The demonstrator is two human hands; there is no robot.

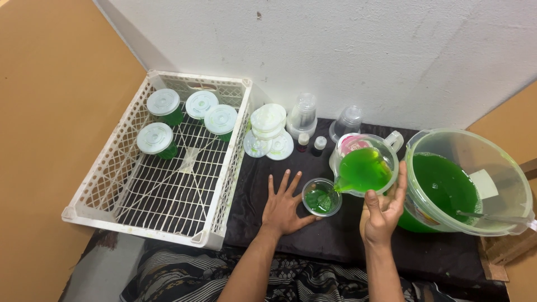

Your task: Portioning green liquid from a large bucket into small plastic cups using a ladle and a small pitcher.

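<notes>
cup between hands, jug tilted above

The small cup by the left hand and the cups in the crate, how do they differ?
The small cup stands open on the dark cloth, just being filled from the jug. The crate cups wear white lids and stand in the white crate. Both hold green liquid.

Rough white plastered wall behind a low surface covered in dark cloth. Tan panels stand either side of the wall: one at left, another at right. Light is even and soft.
</notes>
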